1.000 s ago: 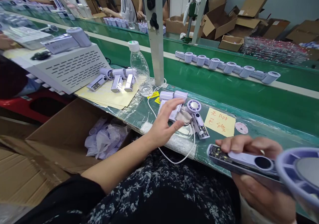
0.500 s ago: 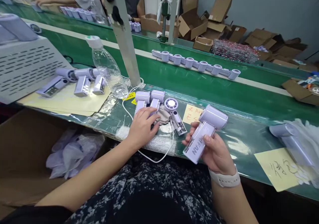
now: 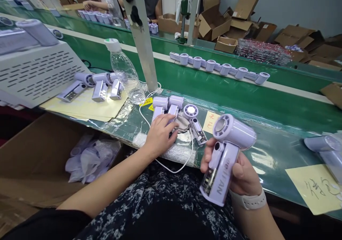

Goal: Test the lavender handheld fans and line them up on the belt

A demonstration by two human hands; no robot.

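My right hand (image 3: 242,172) holds a lilac handheld fan (image 3: 226,161) by its handle, above the bench edge. The fan's round grille faces up and left, and its handle shows lettering and a clear side panel. My left hand (image 3: 161,135) rests over the handles of two lilac fans (image 3: 168,104), fingers apart and slightly bent; the lower handles are hidden beneath it. Beside its fingertips lies a grey cloth (image 3: 183,122). Another fan (image 3: 195,120) lies right of the cloth, grille up. A white cable (image 3: 192,151) loops around my left hand.
Several fans (image 3: 100,88) lie on yellow card at left, near a clear bottle (image 3: 127,72) and a white vented box (image 3: 40,72). A row of fans (image 3: 211,66) lies on the green belt (image 3: 192,79). A metal post (image 3: 141,44) rises at the bench edge.
The fan in my right hand has turned so its grille and clear panel show, and it is nearer. My left hand stays over the two fans. The view has shifted left.
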